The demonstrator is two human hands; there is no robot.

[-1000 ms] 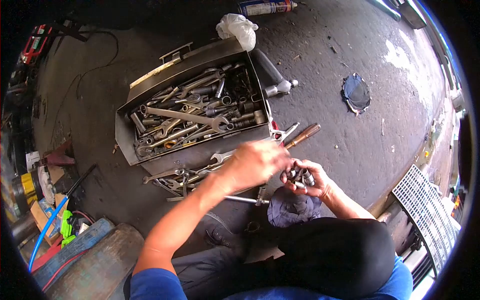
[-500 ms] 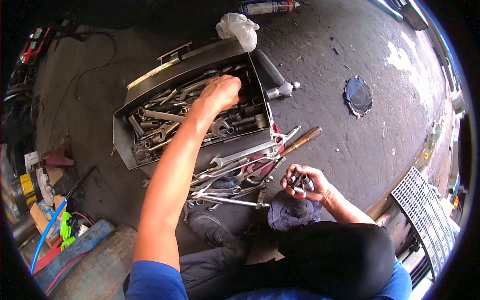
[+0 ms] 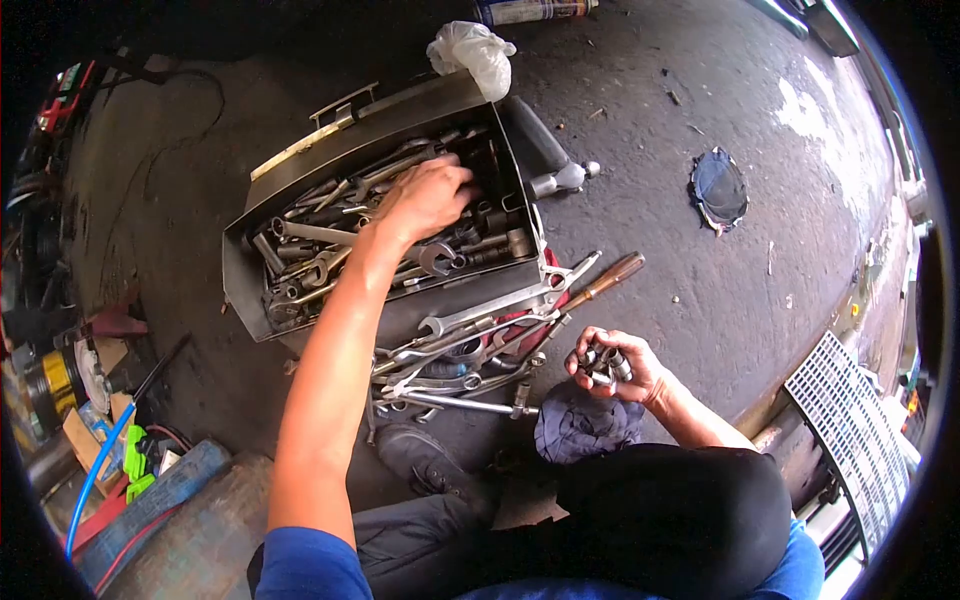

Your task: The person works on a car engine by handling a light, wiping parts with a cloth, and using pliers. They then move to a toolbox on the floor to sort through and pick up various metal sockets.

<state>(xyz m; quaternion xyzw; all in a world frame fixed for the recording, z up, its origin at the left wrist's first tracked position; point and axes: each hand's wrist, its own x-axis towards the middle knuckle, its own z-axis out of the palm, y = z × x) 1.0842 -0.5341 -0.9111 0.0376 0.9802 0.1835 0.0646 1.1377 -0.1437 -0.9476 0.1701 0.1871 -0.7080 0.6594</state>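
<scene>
My left hand (image 3: 425, 198) is over the right half of a metal toolbox (image 3: 400, 300). Its bent fingers point down among the tools, slightly apart, with their tips partly hidden; I see nothing held. Combination wrenches (image 3: 318, 232) and an open-ended wrench head (image 3: 437, 258) lie close to it. Sockets (image 3: 518, 242) sit along the box's right side. Lower right, my right hand (image 3: 640, 368) is palm up with fingers curled around several metal sockets (image 3: 605, 368), above a dark crumpled cloth (image 3: 590, 425).
Loose wrenches and ratchets (image 3: 480, 318) lie in front of the box beside a wooden-handled screwdriver (image 3: 610, 280). A hammer (image 3: 565, 178) lies right of it. A plastic bag (image 3: 475, 58) rests at the back corner. My shoe (image 3: 420, 455) is near the loose tools. A metal grate (image 3: 850, 435) stands far right.
My left hand has shifted slightly left inside the toolbox, and its fingers have spread a little. The right hand stays in nearly the same place with the sockets.
</scene>
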